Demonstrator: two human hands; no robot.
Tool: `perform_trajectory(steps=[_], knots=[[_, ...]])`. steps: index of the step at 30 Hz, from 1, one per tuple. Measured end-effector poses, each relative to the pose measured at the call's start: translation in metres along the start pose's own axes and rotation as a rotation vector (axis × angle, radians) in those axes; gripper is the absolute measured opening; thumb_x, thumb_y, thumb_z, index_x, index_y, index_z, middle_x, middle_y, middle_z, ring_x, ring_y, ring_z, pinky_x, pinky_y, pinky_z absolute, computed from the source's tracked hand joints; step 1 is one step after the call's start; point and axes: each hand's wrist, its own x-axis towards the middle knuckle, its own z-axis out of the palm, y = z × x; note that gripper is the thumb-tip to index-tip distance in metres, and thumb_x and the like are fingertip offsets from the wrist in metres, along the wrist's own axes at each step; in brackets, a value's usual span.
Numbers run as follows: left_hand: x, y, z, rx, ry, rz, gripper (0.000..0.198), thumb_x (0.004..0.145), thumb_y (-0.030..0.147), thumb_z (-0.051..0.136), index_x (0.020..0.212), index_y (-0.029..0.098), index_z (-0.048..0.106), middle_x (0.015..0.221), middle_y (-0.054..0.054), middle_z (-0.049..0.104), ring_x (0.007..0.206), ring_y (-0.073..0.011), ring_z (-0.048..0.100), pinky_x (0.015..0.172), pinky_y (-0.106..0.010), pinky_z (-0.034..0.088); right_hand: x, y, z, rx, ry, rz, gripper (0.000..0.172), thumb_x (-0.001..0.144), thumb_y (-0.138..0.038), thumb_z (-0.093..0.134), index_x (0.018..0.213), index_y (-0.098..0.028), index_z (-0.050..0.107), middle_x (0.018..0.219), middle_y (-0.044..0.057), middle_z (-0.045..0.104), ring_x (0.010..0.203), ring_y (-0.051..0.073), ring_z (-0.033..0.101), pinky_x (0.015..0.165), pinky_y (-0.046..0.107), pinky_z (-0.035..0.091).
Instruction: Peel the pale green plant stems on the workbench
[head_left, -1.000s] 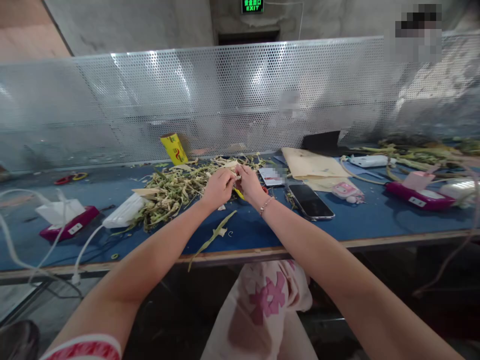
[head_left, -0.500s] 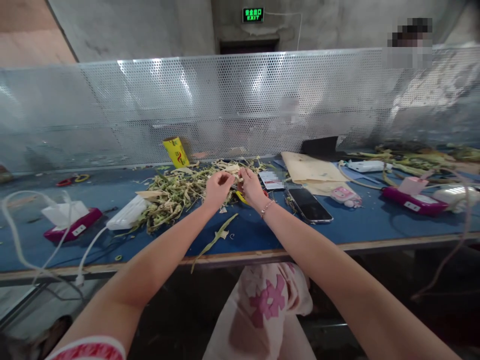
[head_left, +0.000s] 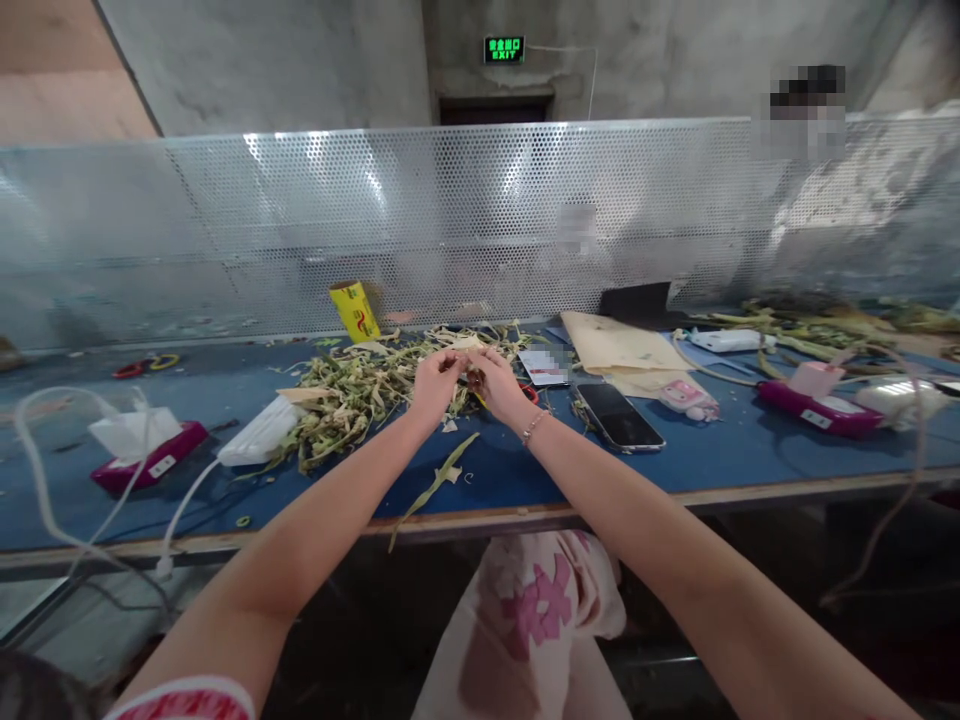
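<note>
My left hand (head_left: pixel 436 388) and my right hand (head_left: pixel 501 386) meet above the table, fingers closed in pinches. Between their fingertips is a pale piece of dried plant (head_left: pixel 471 345), mostly hidden by the fingers. A heap of dry green and tan plant scraps (head_left: pixel 352 385) lies beside and behind my left hand. Under my right hand, red and yellow handles (head_left: pixel 531 393) show in part, apparently of scissors lying on the table. Nearer to me, a long green plant strip (head_left: pixel 435 485) lies at the table's front edge.
On the blue table (head_left: pixel 300 505) are a phone (head_left: pixel 619 416), a card (head_left: pixel 544 367), brown paper (head_left: pixel 622 342), a yellow box (head_left: pixel 355 311), a white power strip (head_left: pixel 260 430) and purple sockets (head_left: pixel 821 408) with cables. A perforated metal screen (head_left: pixel 300 230) stands behind; a person is beyond it.
The view has tilted up slightly, so everything sits a little lower. My hands stay together at the same spot, with the fingertips slightly closer to each other.
</note>
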Motion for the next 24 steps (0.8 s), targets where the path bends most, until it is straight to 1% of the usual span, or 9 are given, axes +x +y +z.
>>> perform_trajectory(steps=[2, 5, 8, 10, 13, 17, 21, 24], knots=[[0.001, -0.001, 0.001, -0.132, 0.012, -0.062, 0.015, 0.057, 0.027, 0.067, 0.062, 0.014, 0.06, 0.058, 0.002, 0.057, 0.056, -0.0095, 0.049, 0.059, -0.023, 0.038, -0.003, -0.002, 0.0, 0.021, -0.056, 0.016, 0.029, 0.055, -0.034, 0.067, 0.064, -0.018, 0.044, 0.053, -0.008, 0.045, 0.046, 0.004, 0.04, 0.044, 0.018, 0.03], [0.001, 0.002, 0.003, -0.299, 0.043, -0.238, 0.012, 0.053, 0.021, 0.067, 0.058, 0.014, 0.059, 0.057, 0.001, 0.057, 0.053, -0.0083, 0.049, 0.055, -0.022, 0.037, -0.002, -0.001, -0.002, -0.006, -0.073, -0.004, 0.027, 0.053, -0.029, 0.067, 0.065, -0.018, 0.046, 0.053, -0.008, 0.046, 0.046, 0.004, 0.04, 0.045, 0.018, 0.031], [0.001, 0.009, 0.002, -0.373, 0.047, -0.4, 0.009, 0.053, 0.017, 0.067, 0.056, 0.014, 0.059, 0.056, 0.0, 0.057, 0.05, -0.0075, 0.048, 0.047, -0.02, 0.033, 0.003, 0.003, -0.005, -0.056, -0.072, -0.029, 0.024, 0.053, -0.027, 0.067, 0.064, -0.017, 0.048, 0.052, -0.008, 0.046, 0.045, 0.004, 0.039, 0.045, 0.019, 0.03], [0.001, 0.012, 0.0, -0.382, 0.02, -0.448, 0.009, 0.053, 0.017, 0.068, 0.056, 0.014, 0.06, 0.053, 0.001, 0.055, 0.047, -0.0071, 0.047, 0.044, -0.02, 0.031, 0.005, 0.005, -0.007, -0.074, -0.073, -0.046, 0.022, 0.054, -0.027, 0.065, 0.062, -0.017, 0.048, 0.049, -0.008, 0.045, 0.043, 0.004, 0.038, 0.044, 0.02, 0.028], [0.001, 0.015, -0.002, -0.38, -0.01, -0.451, 0.012, 0.05, 0.018, 0.07, 0.056, 0.014, 0.06, 0.051, 0.0, 0.055, 0.046, -0.0077, 0.046, 0.042, -0.021, 0.031, 0.007, 0.007, -0.007, -0.095, -0.08, -0.064, 0.019, 0.055, -0.027, 0.063, 0.059, -0.017, 0.047, 0.045, -0.008, 0.042, 0.041, 0.004, 0.036, 0.043, 0.02, 0.026], [0.0, 0.012, 0.0, -0.351, 0.004, -0.369, 0.016, 0.046, 0.02, 0.072, 0.053, 0.014, 0.059, 0.052, 0.0, 0.056, 0.047, -0.0082, 0.046, 0.044, -0.021, 0.033, 0.006, 0.008, -0.006, -0.09, -0.068, -0.054, 0.018, 0.056, -0.025, 0.06, 0.055, -0.018, 0.044, 0.044, -0.008, 0.041, 0.041, 0.004, 0.035, 0.043, 0.019, 0.024], [-0.002, 0.006, 0.005, -0.319, -0.002, -0.301, 0.019, 0.049, 0.024, 0.072, 0.052, 0.014, 0.057, 0.05, 0.002, 0.054, 0.047, -0.0076, 0.046, 0.047, -0.021, 0.034, 0.003, 0.009, -0.005, -0.033, -0.057, -0.037, 0.016, 0.055, -0.021, 0.056, 0.054, -0.018, 0.041, 0.046, -0.008, 0.042, 0.043, 0.004, 0.037, 0.044, 0.018, 0.025], [-0.001, 0.001, 0.007, -0.34, -0.02, -0.272, 0.021, 0.05, 0.026, 0.072, 0.053, 0.013, 0.055, 0.05, 0.002, 0.053, 0.048, -0.0076, 0.047, 0.05, -0.021, 0.036, 0.003, 0.009, -0.004, -0.015, -0.045, -0.044, 0.016, 0.055, -0.019, 0.056, 0.054, -0.018, 0.04, 0.046, -0.008, 0.041, 0.044, 0.004, 0.037, 0.044, 0.018, 0.026]])
